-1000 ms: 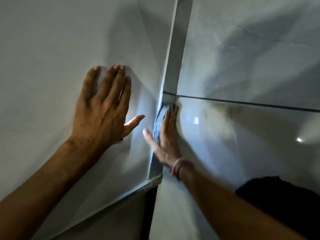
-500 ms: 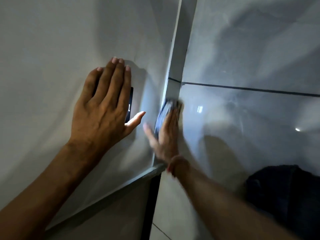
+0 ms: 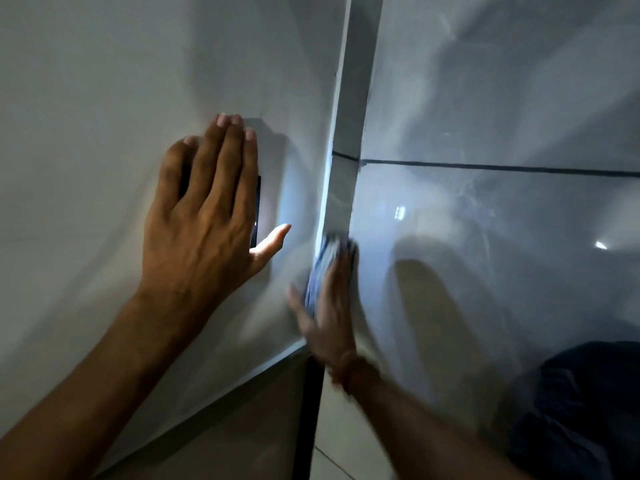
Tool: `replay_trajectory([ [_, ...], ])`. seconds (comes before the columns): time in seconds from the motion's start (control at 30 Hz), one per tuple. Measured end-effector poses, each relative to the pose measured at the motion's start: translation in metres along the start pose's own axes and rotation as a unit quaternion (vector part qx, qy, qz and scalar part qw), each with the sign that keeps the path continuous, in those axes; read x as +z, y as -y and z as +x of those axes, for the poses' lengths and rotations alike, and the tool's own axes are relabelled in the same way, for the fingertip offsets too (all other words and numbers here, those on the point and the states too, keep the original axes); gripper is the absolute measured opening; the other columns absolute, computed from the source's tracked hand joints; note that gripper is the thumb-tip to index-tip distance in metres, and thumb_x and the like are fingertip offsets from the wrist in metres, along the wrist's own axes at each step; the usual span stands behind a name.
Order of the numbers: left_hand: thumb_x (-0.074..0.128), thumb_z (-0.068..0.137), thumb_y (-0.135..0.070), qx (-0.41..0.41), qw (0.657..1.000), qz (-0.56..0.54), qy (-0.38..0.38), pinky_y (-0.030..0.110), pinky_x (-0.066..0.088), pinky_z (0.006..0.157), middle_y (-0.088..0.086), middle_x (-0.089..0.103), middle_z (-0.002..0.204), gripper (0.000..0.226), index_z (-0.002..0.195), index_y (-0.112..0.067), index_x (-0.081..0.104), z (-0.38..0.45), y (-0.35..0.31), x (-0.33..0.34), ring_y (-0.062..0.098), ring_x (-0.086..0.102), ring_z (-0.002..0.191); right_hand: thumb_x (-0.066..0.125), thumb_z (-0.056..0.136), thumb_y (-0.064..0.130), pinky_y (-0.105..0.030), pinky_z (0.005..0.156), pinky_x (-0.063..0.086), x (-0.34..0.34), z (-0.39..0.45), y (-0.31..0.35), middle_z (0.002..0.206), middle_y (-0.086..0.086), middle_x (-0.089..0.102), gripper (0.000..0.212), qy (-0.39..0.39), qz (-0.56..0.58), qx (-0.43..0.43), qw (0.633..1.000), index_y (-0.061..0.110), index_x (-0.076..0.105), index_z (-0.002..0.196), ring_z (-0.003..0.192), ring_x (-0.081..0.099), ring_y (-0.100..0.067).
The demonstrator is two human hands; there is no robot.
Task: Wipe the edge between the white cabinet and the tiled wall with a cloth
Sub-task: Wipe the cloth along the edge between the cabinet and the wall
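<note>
The white cabinet fills the left half of the view, and the glossy tiled wall fills the right half. Between them runs a narrow vertical edge. My right hand, blurred by motion, presses a blue-grey cloth flat into that edge near the cabinet's lower corner. My left hand lies flat on the cabinet face and holds a dark, lit phone against it; light spills out by the thumb.
A dark grout line crosses the tiles above the cloth. The cabinet's bottom rim slants down to the left, with a dark vertical strip below its corner. Dark fabric shows at the lower right.
My right hand and the cloth have slid down along the edge, away from the grout line, toward the cabinet's lower corner. My left hand stays on the cabinet; the phone under it has come into view.
</note>
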State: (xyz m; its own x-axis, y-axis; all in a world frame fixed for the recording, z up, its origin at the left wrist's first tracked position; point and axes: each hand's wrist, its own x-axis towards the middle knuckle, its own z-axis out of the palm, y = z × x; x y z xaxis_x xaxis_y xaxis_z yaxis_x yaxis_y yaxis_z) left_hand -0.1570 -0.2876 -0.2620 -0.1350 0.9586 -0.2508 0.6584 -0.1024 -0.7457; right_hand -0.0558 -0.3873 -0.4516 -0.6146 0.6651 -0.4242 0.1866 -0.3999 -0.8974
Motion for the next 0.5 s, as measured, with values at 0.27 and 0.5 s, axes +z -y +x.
replay_trajectory([
  [0.27,0.038,0.107,-0.064,-0.009,1.000,0.003,-0.009,0.054,0.028,0.125,0.029,0.032,0.166,0.091,0.160,0.009,0.026,-0.002,0.000,0.003,0.040,0.029,0.157,0.051,0.093,0.065,-0.042,0.135,0.005,-0.028,0.061,0.026,0.176,-0.010,-0.003,0.104,-0.016,0.007,-0.003,1.000,0.009,0.001,0.166,0.165,-0.002,-0.020],
  [0.5,0.038,0.107,-0.064,-0.019,1.000,-0.013,-0.011,0.053,0.027,0.125,0.028,0.031,0.167,0.091,0.161,0.009,0.025,0.002,-0.002,0.001,0.040,0.028,0.158,0.039,0.088,0.076,-0.045,0.134,0.009,-0.040,0.098,0.049,0.176,-0.012,-0.006,0.112,-0.034,-0.059,-0.036,0.997,0.006,-0.002,0.165,0.165,-0.003,-0.021],
])
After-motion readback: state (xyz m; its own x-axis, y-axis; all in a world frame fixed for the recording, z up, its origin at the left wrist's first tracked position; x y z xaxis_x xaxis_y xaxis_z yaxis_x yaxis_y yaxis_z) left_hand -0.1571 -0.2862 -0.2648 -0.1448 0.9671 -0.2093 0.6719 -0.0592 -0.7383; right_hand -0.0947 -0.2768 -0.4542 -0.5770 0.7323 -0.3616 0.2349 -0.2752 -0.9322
